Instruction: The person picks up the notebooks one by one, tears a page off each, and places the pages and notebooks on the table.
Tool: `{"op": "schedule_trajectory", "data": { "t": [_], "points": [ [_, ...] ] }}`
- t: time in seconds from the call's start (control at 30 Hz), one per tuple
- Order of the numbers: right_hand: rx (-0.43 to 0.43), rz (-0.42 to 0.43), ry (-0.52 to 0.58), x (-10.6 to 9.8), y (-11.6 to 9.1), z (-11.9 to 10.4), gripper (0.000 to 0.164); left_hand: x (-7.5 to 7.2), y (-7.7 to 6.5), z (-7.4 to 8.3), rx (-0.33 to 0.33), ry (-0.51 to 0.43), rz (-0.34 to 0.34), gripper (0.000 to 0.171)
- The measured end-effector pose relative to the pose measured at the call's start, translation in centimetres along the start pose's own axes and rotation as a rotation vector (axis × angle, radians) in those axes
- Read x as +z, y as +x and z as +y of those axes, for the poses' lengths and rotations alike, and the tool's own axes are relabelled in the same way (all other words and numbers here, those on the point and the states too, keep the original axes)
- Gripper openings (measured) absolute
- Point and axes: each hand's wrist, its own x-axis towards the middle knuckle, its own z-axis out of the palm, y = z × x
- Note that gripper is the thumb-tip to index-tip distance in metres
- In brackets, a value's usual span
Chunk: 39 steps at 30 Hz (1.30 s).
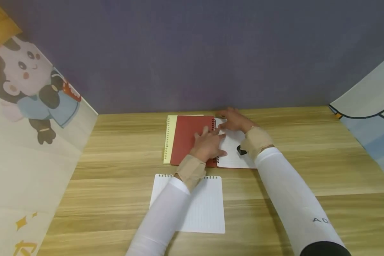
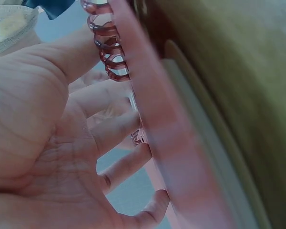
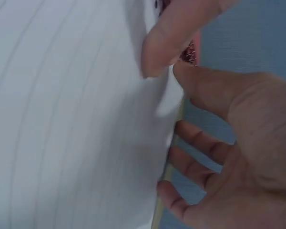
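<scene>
I've the left hand [image 1: 208, 145] spread over the red notebook [image 1: 188, 137], gripping nothing; the right hand [image 1: 235, 120] touches its white page [image 1: 232, 145] at the far edge, pinching or not, I can't tell.

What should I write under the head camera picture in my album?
Left hand and right hand on an open notebook, with lined paper nearer on the table.

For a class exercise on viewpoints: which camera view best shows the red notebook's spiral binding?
The left wrist view: the spiral binding appears large, its turns distinct. The head view shows it small, partly covered by the left hand; the right wrist view catches only a little, near the top.
</scene>
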Motion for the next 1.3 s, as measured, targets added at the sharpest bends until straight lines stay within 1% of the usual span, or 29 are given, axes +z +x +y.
{"op": "schedule_trajectory", "data": {
  "t": [0.13,0.3,0.53,0.83,1.07,1.2,1.3],
  "points": [
    [0.010,0.012,-0.011,0.18,0.36,0.25,0.055,0.06,0.07,0.01,0.008,0.007,0.010,0.073],
    [0.021,0.030,-0.006,0.37,0.31,0.23,0.050,0.04,-0.01,0.08,0.014,0.008,0.009,0.073],
    [0.100,0.035,0.018,0.60,0.03,0.07,0.048,-0.04,-0.02,0.09,0.011,0.000,0.003,0.073],
    [0.063,0.093,-0.006,0.77,0.10,0.11,0.047,0.04,0.13,0.02,0.011,-0.004,0.004,0.072],
    [0.106,0.081,-0.032,0.53,-0.15,-0.21,0.048,0.02,0.23,0.03,0.007,-0.002,-0.018,0.072],
    [0.130,0.097,-0.035,0.43,-0.33,-0.46,0.045,-0.04,0.09,0.06,0.004,-0.007,-0.016,0.072],
    [0.147,0.127,-0.043,0.47,-0.62,-0.45,0.045,-0.06,0.08,0.07,0.002,-0.012,-0.021,0.071]
  ]
}}
